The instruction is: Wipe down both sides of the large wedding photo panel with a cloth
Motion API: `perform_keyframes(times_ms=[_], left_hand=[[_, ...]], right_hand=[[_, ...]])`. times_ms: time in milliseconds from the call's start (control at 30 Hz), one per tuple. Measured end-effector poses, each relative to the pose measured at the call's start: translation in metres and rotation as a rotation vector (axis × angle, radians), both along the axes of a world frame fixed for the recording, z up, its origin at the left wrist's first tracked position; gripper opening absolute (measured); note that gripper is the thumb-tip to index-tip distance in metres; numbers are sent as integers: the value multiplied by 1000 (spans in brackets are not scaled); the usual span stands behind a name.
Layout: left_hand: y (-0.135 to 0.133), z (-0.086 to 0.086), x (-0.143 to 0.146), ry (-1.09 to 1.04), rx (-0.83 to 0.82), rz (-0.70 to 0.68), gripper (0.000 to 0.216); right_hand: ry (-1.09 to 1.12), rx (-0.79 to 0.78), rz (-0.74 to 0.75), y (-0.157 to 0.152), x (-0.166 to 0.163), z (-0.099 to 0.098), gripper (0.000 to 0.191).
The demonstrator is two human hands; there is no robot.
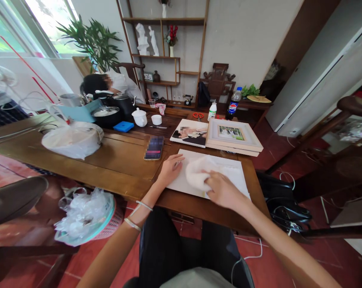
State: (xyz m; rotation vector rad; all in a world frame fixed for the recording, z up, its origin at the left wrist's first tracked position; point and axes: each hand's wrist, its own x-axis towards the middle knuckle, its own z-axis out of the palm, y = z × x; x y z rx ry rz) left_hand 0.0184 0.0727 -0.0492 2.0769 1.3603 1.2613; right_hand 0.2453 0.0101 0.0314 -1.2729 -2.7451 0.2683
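A white board lies flat near the front edge of the wooden table. My right hand is closed on a white cloth, bunched and slightly blurred, resting against the board. At the board's left side, my left hand lies with its fingers stretched onto the surface. Just beyond that hand is a phone with its screen lit. Behind the board are a photo print and a light-framed picture stacked on another flat piece.
Scissors with red handles, a white bottle and a cola bottle stand behind the pictures. A white teapot, a blue box and a bagged round container are leftward. Another person leans down at the far side.
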Motion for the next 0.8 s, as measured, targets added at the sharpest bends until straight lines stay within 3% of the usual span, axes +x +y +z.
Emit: perform_keyframes(times_ms=[100,233,367,433,500,567,667,733,800], left_hand=[[-2,-2,0,-32,22,210,28],[-5,-7,-6,-116,-113,314,32],[-16,-6,-22,-111,-186,357,32],[-27,-3,-28,-79,-222,358,31],[-40,0,-28,-60,-282,309,32],[-53,1,-22,-34,-316,258,37],[-66,3,-4,8,-267,285,46],[-67,4,5,-29,-256,313,47],[-63,6,9,-154,-335,307,44]], right_hand=[[-30,88,-154,44,-13,-5,35],[-17,129,-108,65,-56,-18,40],[35,90,229,31,-71,-18,37],[81,28,351,8,-54,-11,34],[108,-69,367,-11,-22,-4,36],[154,-72,234,-24,16,-2,35],[122,108,-96,-33,58,-14,28],[69,205,-219,-38,69,-27,21],[31,270,-268,-42,67,-39,31]])
